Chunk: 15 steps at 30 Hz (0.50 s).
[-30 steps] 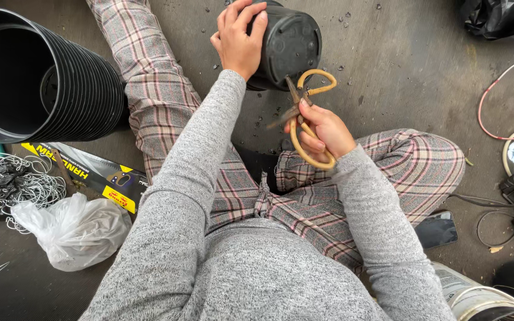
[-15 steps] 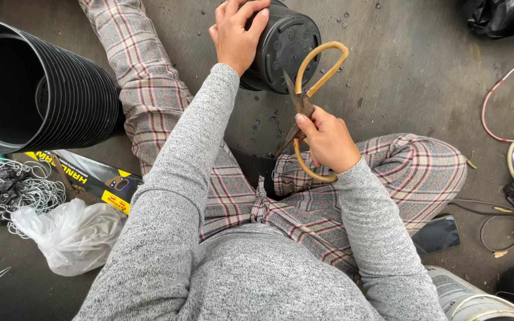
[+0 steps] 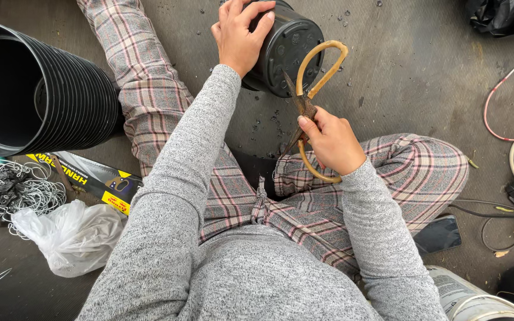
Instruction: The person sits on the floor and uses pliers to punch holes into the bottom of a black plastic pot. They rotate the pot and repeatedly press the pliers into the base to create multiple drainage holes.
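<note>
On the far floor, the left hand [image 3: 239,38] clasps the tipped black plastic pot [image 3: 284,50], while the right hand [image 3: 328,142] grips the tan-handled scissors [image 3: 310,98], blades touching the pot's base.

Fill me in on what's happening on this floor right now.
A person sits on the floor working on a black plastic pot that lies on its side. The left hand grips the pot and steadies it. The right hand holds tan-handled scissors, with the blade tips at the pot's base. A stack of black pots lies to the left, near a white plastic bag and a tangle of wire.
</note>
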Motion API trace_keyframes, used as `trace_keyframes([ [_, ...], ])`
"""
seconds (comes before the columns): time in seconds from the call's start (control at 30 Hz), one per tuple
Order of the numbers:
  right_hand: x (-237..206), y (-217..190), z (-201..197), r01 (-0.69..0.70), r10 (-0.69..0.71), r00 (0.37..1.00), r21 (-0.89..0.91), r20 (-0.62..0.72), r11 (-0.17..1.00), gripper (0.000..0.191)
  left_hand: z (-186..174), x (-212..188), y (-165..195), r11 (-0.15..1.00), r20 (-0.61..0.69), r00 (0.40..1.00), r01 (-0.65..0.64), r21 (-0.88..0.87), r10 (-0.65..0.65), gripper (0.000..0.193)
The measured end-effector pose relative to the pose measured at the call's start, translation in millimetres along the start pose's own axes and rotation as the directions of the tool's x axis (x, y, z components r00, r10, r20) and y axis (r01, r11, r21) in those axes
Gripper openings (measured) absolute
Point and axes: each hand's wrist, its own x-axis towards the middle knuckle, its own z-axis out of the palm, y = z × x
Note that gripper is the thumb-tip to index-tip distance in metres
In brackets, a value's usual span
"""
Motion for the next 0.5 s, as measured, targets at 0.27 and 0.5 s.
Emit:
trace_keyframes([
  [0.27,-5.5,-5.2,-6.3,-0.04,0.042,0.999,-0.065,0.026,0.997,0.029,4.8,-5.4,3.8,0.997,0.004,0.998,-0.069,0.038,0.069,0.028],
  [0.5,-10.9,-9.8,-13.2,-0.033,0.042,0.998,-0.189,0.043,0.981,0.029,10.3,-17.0,16.4,0.978,0.02,0.982,-0.187,0.091,0.186,0.026],
])
